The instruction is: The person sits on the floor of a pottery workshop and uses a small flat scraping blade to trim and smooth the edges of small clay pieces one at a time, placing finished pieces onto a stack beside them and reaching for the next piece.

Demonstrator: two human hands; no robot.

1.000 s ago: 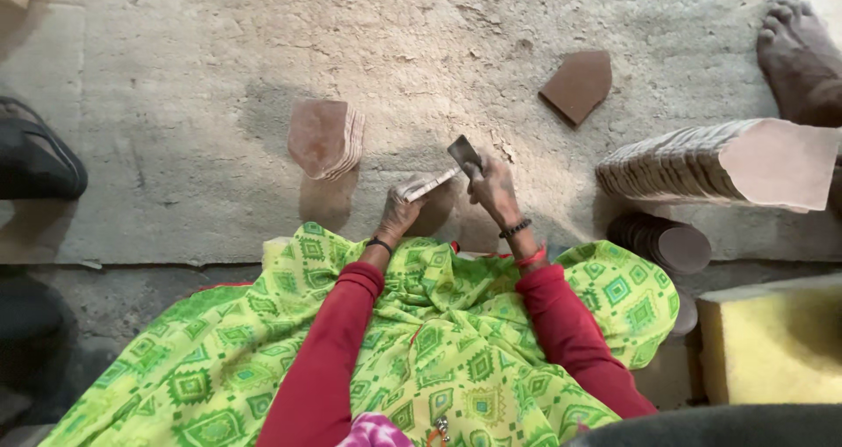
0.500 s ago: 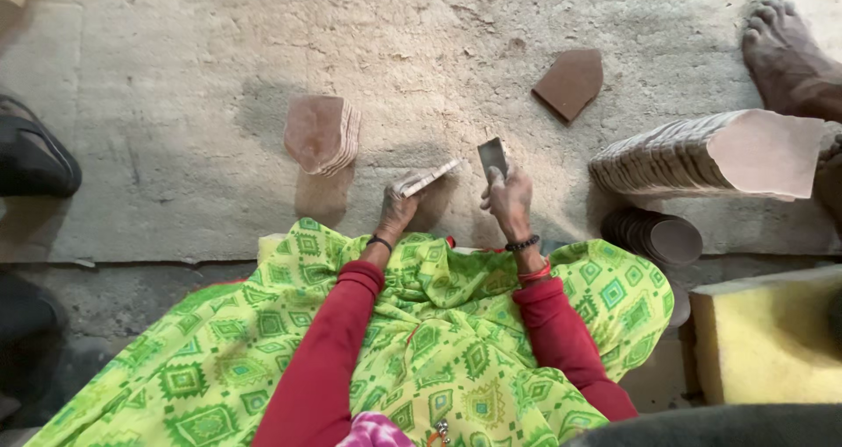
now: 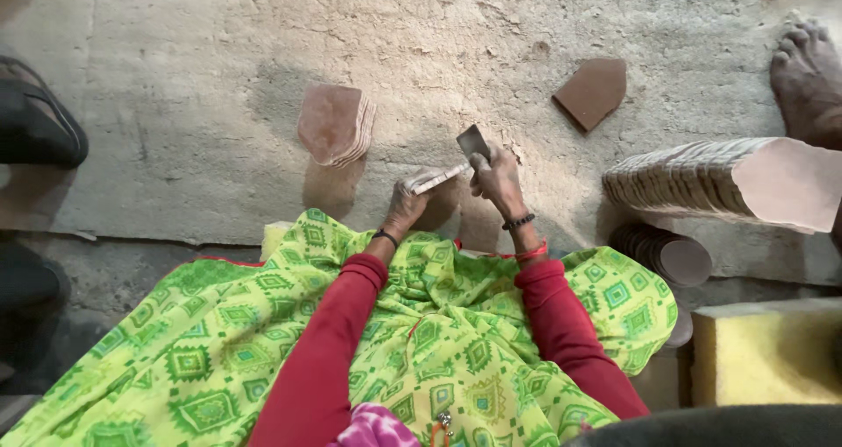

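My left hand [image 3: 405,212] grips a thin stack of flat brown pieces [image 3: 430,180] held edge-up just above the concrete floor. My right hand [image 3: 498,179] is closed on a small dark flat blade-like tool [image 3: 474,141], raised a little to the right of that stack. A short pile of shield-shaped brown pieces [image 3: 336,125] leans on the floor just beyond my left hand. Both sleeves are red and a green patterned cloth [image 3: 438,342] covers my lap.
A single brown piece [image 3: 592,92] lies further right. A long leaning stack of the same pieces [image 3: 702,182] and a round stack [image 3: 662,252] sit at the right. Another person's bare foot [image 3: 807,74], a black sandal [image 3: 35,118] and a yellow block [image 3: 767,350] border the area.
My right hand has lifted the dark tool away from the stack and moved it right. The left hand has kept hold of the stack nearly in place.
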